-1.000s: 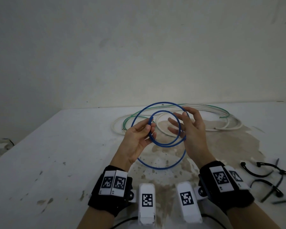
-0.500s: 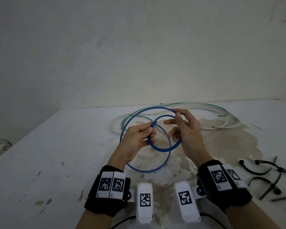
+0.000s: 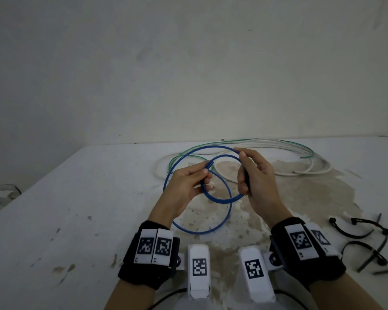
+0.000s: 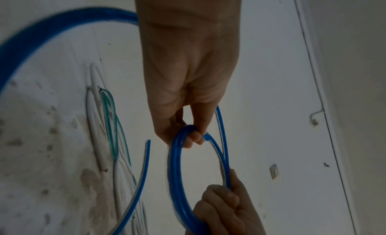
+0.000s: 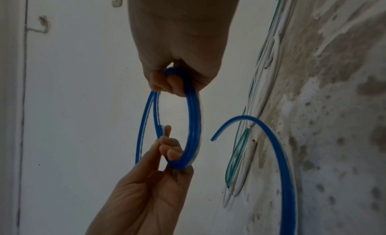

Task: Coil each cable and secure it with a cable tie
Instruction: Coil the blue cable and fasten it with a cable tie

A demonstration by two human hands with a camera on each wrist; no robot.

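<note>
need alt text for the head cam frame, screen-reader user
Two bare hands hold a blue cable coiled into loops above a stained white table: the left hand pinches one side, the right hand grips the other. White cables and a green cable lie behind; black cable ties lie at right.
</note>
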